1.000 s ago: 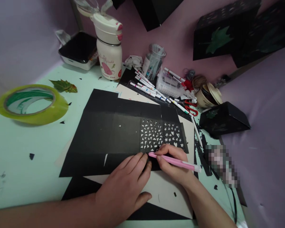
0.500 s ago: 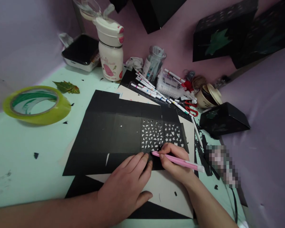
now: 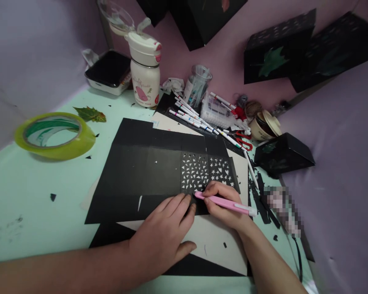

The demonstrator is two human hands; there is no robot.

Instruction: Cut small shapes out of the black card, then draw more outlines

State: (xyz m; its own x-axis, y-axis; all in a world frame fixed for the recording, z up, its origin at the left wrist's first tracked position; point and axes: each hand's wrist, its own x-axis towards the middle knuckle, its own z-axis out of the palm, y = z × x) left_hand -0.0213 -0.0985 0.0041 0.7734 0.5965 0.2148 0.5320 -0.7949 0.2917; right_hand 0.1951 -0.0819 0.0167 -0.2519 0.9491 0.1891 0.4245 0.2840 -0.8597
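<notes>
A sheet of black card [image 3: 131,167] lies flat, with small triangles and stars cut through its right half. My left hand [image 3: 164,230] rests on the card's near edge, fingers stretched out flat and thumb apart. In a pen grip, my right hand [image 3: 225,204] is closed around a pink pen-shaped craft knife [image 3: 222,201]. The knife's tip meets the card just below the cut triangles, close to my left fingertips; its blade is too small to make out. Under the card are a white board [image 3: 217,232] and more black sheet [image 3: 199,267].
Left stand a yellow-green tape roll [image 3: 84,145], a leaf [image 3: 90,114] and a white bottle [image 3: 145,83]. Behind the card lie white markers [image 3: 191,118], a clear box [image 3: 216,110] and red-handled scissors [image 3: 245,143]. A black box [image 3: 283,155] and scraps [image 3: 262,204] are at right.
The view has shifted slightly. The knife's tip has moved a little along the bottom of the triangle pattern, and its handle has turned slightly. My left hand stays pressed on the card.
</notes>
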